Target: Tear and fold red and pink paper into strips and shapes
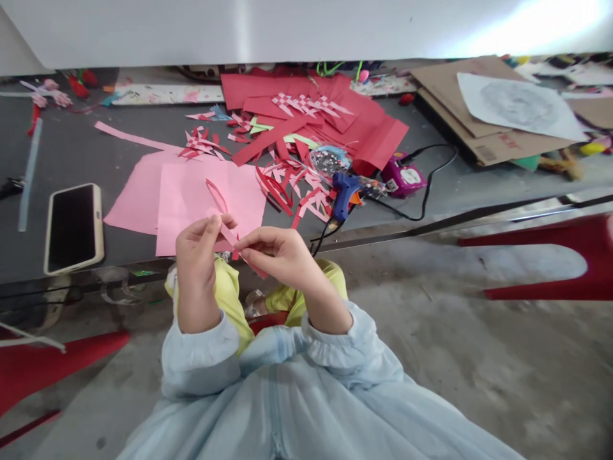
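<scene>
Between my two hands is a narrow pink and red paper strip (228,237), held over the table's near edge. My left hand (200,255) pinches its upper part between thumb and forefinger, and a looped end stands up above the fingers. My right hand (275,252) pinches the strip lower down, with a red end poking out below the fingertips. Sheets of pink paper (191,191) lie on the table just beyond my hands. A pile of red and pink paper scraps (306,191) lies to their right.
A phone (73,227) lies at left. A blue glue gun (345,195) and a purple box (405,176) with a black cable sit right of the scraps. Behind are red paper sheets (383,137) and woven checkered pieces (306,103). Cardboard (445,105) lies at far right. Red stools (575,255) flank me.
</scene>
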{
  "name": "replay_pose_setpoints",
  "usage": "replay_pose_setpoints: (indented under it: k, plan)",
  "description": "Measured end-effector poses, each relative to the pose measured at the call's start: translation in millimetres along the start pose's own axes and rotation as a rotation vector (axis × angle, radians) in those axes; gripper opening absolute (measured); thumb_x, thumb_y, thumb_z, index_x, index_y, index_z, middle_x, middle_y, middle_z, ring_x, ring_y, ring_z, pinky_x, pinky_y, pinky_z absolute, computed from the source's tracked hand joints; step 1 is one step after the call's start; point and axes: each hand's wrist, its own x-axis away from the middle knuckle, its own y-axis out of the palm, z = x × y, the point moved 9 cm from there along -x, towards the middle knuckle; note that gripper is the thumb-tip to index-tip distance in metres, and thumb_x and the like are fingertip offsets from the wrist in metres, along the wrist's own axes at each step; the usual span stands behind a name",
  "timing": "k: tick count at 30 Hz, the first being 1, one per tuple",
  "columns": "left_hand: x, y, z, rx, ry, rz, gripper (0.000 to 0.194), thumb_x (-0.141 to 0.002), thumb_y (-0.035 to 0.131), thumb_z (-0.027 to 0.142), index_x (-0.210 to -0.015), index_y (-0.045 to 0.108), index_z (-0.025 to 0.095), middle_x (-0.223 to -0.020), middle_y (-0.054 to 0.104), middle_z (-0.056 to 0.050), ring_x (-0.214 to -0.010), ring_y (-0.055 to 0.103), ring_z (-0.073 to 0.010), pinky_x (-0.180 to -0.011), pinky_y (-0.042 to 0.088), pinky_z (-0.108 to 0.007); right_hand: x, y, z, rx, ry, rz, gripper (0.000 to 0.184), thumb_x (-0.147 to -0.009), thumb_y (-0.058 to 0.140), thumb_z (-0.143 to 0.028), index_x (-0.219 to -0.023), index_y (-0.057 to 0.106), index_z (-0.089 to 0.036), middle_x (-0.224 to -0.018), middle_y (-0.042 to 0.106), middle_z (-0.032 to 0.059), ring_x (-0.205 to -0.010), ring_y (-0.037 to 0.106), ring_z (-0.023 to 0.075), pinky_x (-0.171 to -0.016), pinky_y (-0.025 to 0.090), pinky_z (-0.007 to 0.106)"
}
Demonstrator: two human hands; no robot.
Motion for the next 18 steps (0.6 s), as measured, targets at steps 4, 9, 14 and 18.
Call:
replay_pose_setpoints:
  k: [4, 9, 14, 18]
  plan:
    - [-3.1, -2.1, -3.4, -0.007, 0.001, 0.041, 0.035, -0.076, 0.077, 0.054, -0.081, 0.077, 0.019, -0.081, 0.077, -0.005, -0.072, 0.071, -0.0142, -0.064, 0.056, -0.023, 6.5, -11.2, 1.7, 0.018, 0.05, 0.009, 0.02, -0.073, 0.063, -0.014, -0.084, 0.079, -0.019, -0.077, 0.077, 0.0003, -0.058, 0.063, 0.0084, -0.055, 0.051, 0.021]
    - [-6.4, -3.9, -5.5, 0.04, 0.033, 0.071, 0.033, -0.074, 0.081, 0.051, -0.079, 0.078, 0.018, -0.08, 0.077, -0.005, -0.07, 0.069, -0.0122, -0.061, 0.055, -0.021, 16.2, -24.8, 9.5, -0.017, 0.125, -0.023, 0.023, -0.069, 0.067, -0.011, -0.084, 0.082, -0.02, -0.087, 0.08, 0.0022, -0.081, 0.073, 0.0139, -0.075, 0.057, 0.024]
    - [-6.7, -4.1, -5.3, 0.041, 0.033, 0.079, 0.031, -0.071, 0.083, 0.05, -0.077, 0.079, 0.019, -0.079, 0.077, -0.005, -0.065, 0.067, -0.0111, -0.056, 0.054, -0.019, 24.5, -34.7, 16.3, -0.103, 0.171, -0.035, 0.012, -0.066, 0.085, -0.021, -0.078, 0.082, -0.021, -0.08, 0.078, 0.0018, -0.073, 0.071, 0.0123, -0.07, 0.057, 0.023]
    - [-6.7, -4.2, -3.5, -0.004, 0.028, 0.084, 0.032, -0.072, 0.081, 0.05, -0.077, 0.078, 0.018, -0.081, 0.077, -0.006, -0.058, 0.064, -0.0094, -0.053, 0.053, -0.02, 28.9, -44.6, 13.8, -0.086, 0.148, -0.036, 0.011, -0.071, 0.086, -0.029, -0.071, 0.079, -0.02, -0.068, 0.073, 0.0013, -0.064, 0.065, 0.0111, -0.061, 0.053, 0.023]
